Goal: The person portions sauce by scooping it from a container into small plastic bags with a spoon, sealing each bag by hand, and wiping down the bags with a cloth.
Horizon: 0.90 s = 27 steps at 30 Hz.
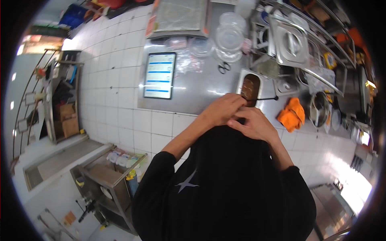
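Observation:
My left hand [227, 108] and my right hand [255, 123] meet close to my black shirt, at the near end of a metal container [260, 80] of brown sauce [250, 86]. Fingers of both hands are curled in and touching or overlapping. Whatever they hold, if anything, is hidden between them. A thin black handle [267, 99] with a rounded end sticks out to the right, just beyond my hands; its other end is hidden by the container and my fingers.
An orange cloth [292, 114] lies right of my hands, near a round metal pot [319, 108]. Farther back are black-handled scissors [224, 68], clear plastic lids [230, 38] and a steel lidded pan [290, 42]. A lit tablet [159, 75] rests on the steel worktop [193, 96].

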Motion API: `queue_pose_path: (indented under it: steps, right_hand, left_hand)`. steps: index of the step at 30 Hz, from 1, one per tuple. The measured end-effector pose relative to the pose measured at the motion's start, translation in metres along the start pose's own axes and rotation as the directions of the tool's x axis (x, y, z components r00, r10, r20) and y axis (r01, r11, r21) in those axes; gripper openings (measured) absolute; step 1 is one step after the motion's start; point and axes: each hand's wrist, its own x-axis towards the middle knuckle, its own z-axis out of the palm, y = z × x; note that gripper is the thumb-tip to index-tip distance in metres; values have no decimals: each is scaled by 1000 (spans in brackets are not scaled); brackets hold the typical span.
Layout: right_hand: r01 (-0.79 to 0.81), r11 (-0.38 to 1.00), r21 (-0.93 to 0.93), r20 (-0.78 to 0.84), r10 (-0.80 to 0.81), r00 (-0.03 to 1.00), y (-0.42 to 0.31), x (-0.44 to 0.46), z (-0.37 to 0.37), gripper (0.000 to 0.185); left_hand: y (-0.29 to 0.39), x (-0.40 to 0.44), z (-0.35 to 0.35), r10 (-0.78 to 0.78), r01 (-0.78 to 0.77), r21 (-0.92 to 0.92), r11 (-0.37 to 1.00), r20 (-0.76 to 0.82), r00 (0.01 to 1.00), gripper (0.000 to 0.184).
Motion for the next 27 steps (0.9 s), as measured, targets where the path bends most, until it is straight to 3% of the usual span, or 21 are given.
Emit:
queue_pose_path:
  steps: [2, 8, 9, 12, 15, 16, 17, 18, 19, 20, 21, 22, 24, 27]
  right_hand:
    - [-44, 998, -49, 67, 47, 997, 4, -1, -2, 46]
    - [15, 983, -183, 9, -13, 1000, 15, -6, 16, 63]
    - [-34, 984, -177, 80, 49, 996, 17, -8, 12, 63]
    - [-50, 976, -212, 76, 67, 995, 19, -11, 10, 61]
    - [57, 996, -62, -63, -61, 996, 28, -19, 12, 44]
    - [183, 981, 58, -373, -149, 916, 39, -21, 22, 33]
    - [337, 933, 125, -652, -179, 737, 59, -24, 35, 22]
    - [134, 949, 286, -665, 96, 740, 95, -46, 37, 11]
    - [132, 921, 367, -821, 255, 510, 124, -49, 43, 12]
    - [206, 840, 501, -831, 401, 385, 148, -46, 33, 9]
    - [122, 681, 722, -664, 633, 399, 144, -49, 17, 17]
    - [116, 613, 781, -576, 636, 513, 139, -45, 5, 17]
    - [70, 464, 883, -371, 599, 710, 135, -36, -8, 19]
    - [-58, 882, 468, -513, 325, 795, 164, -10, 4, 24]
  left_hand:
    - [-2, -2, 1, 11, -11, 6, 1000, 34, 999, 36]
    - [8, 0, -3, -89, 88, 15, 996, 189, 978, 32]
    - [9, 0, 0, -104, 102, 23, 995, 203, 974, 32]
    - [9, 1, 9, -109, 103, 46, 994, 173, 979, 32]
    - [1, 2, 11, -115, 112, 43, 993, 90, 989, 28]
    - [-2, 2, 8, -121, 119, 39, 992, 60, 991, 26]
    - [-2, 4, 3, -306, 308, -34, 951, 58, 950, 22]
    - [-2, 7, -5, -478, 483, -106, 869, 66, 876, 17]
    - [-4, 9, -12, -633, 637, -175, 750, 87, 769, 13]
    - [-22, 0, -8, -645, 623, -364, 692, 75, 760, 11]
    - [-52, -14, 7, -659, 583, -541, 607, 67, 749, 10]
    - [-75, -22, 21, -676, 518, -696, 497, 64, 735, 10]
    - [-90, -20, 39, -673, 478, -820, 315, 162, 721, 9]
    - [-103, -11, 61, -665, 414, -904, 109, 243, 707, 10]
